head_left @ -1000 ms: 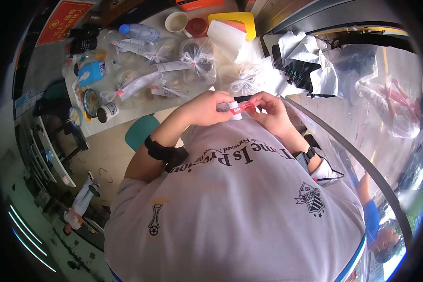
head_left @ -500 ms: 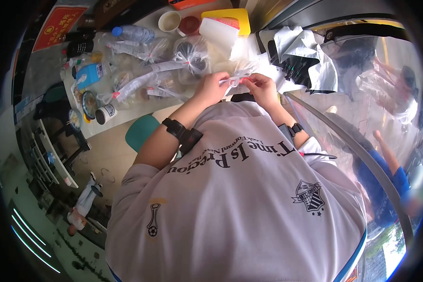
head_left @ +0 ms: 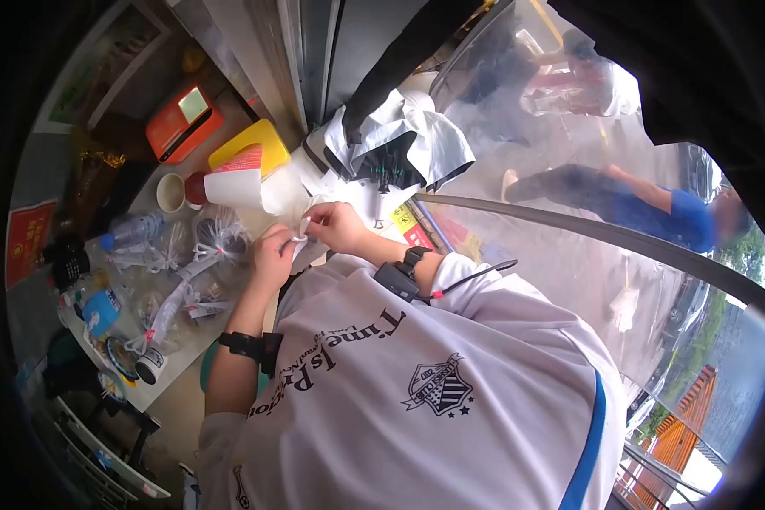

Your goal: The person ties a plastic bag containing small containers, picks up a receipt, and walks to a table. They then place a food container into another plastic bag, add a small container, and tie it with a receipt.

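Observation:
My left hand is closed, its fingertips pinching a twisted white strip that looks like the handle of a clear plastic bag. Close beside it, my right hand pinches the other end of the strip between thumb and fingers. The bag stands just beyond my fingers at the table's edge; its contents are hard to make out. Left of my hands sits a tied clear bag around a dark round tub. A long rolled white paper slip lies across other clear bags.
A water bottle, a paper cup, a yellow board and an orange device stand toward the back left. A silver-grey mailer bag is at the right. Beyond a clear plastic curtain, a person in blue is visible.
My view has swung to the right, so the table and hands now appear further left. Both hands stay on the bag's handles; the red piece between them no longer shows.

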`<state>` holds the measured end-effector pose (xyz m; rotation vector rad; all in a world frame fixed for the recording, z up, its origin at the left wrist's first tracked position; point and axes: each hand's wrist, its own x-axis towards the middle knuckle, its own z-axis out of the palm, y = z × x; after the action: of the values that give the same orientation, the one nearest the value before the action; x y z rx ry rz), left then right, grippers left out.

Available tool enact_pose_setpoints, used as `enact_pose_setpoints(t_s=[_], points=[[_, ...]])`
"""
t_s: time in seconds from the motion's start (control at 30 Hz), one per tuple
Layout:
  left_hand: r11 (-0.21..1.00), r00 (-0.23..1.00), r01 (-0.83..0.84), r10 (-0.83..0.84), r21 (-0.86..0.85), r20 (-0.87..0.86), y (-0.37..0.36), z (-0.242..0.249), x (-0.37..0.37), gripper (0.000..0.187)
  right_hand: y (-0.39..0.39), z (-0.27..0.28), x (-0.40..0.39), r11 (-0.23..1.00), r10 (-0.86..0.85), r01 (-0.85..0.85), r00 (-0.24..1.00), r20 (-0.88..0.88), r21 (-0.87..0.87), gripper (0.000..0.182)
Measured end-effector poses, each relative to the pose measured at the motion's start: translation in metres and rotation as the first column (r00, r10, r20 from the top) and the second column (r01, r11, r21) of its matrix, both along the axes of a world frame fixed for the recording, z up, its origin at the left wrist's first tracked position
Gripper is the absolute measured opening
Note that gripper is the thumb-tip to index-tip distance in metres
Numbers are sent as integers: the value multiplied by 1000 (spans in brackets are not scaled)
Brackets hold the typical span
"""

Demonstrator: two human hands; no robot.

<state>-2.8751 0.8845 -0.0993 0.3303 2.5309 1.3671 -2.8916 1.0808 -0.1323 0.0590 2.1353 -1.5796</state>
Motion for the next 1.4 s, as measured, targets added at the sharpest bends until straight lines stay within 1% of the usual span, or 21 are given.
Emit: enact_pose_setpoints(t_s=[0.07,0.13,0.2,0.27,0.4,0.53,0.6,0.63,0.67,0.7,0.73,0.8,0.83,0.87,0.93,0.97,1.0,1.07,1.1,1.27,1.4], points=[[999,999,26,-25,29,-26,-6,-4,3,15,-1,0,-3,999,15,-12,998,55,-43,11],[1000,997,31,-31,0,-67,-7,-1,0,18,-7,-5,-6,977,102,-110,993,-53,-185,10],[990,934,112,-133,-81,-331,-10,1,-4,17,-5,-4,-12,958,210,-225,972,-103,-179,11],[1000,970,10,-13,-14,-243,-9,3,2,15,-8,-2,-19,942,258,-238,964,60,-236,12],[984,992,-46,25,-173,-123,-13,0,3,28,-11,1,-27,916,336,-288,931,145,-279,18],[993,964,-84,61,-78,-259,-12,4,3,39,-13,18,-35,895,402,-365,910,106,-256,27],[993,962,19,-51,-120,-268,-10,6,-3,49,-14,20,-34,891,402,-368,912,84,-265,34],[987,950,20,-69,-160,-304,-8,2,-5,54,-14,-2,-29,870,365,-390,921,-139,-300,32],[979,937,20,-88,-201,-339,-7,-2,-4,58,-11,11,-31,871,436,-449,893,-108,-198,29],[982,946,18,-78,-188,-314,-6,1,-3,55,-9,18,-33,844,519,-516,855,-19,-144,30],[982,955,7,-62,-188,-289,-6,6,-3,52,-8,29,-33,847,522,-516,853,17,-127,36],[983,997,2,-15,-184,-72,-7,13,0,40,-3,39,-32,859,478,-448,875,74,-248,48],[983,995,12,-31,-181,-98,-8,14,0,40,0,24,-30,857,464,-447,886,4,-257,47],[978,997,52,-62,-202,-44,-9,15,1,31,2,10,-25,854,446,-446,893,-65,-269,45],[969,993,109,-114,-222,-12,-12,18,0,23,8,27,-24,849,475,-508,855,-208,-148,41],[973,993,110,-115,-204,-13,-14,19,-1,18,9,39,-21,862,475,-488,872,-123,-135,33],[977,993,111,-115,-184,-12,-15,20,0,14,9,40,-16,872,458,-474,878,-136,-123,33],[977,990,134,-138,-167,-16,-15,19,0,12,6,27,-7,887,456,-448,806,-378,115,27],[978,990,141,-142,-155,-1,-15,18,0,10,3,4,-3,903,420,-415,795,-437,112,21],[976,992,93,-108,-195,-70,-18,17,7,14,1,7,-5,908,418,-382,809,-413,172,18],[963,996,84,-83,-255,12,-20,30,9,16,-2,5,-8,877,477,-442,746,-465,190,13]])
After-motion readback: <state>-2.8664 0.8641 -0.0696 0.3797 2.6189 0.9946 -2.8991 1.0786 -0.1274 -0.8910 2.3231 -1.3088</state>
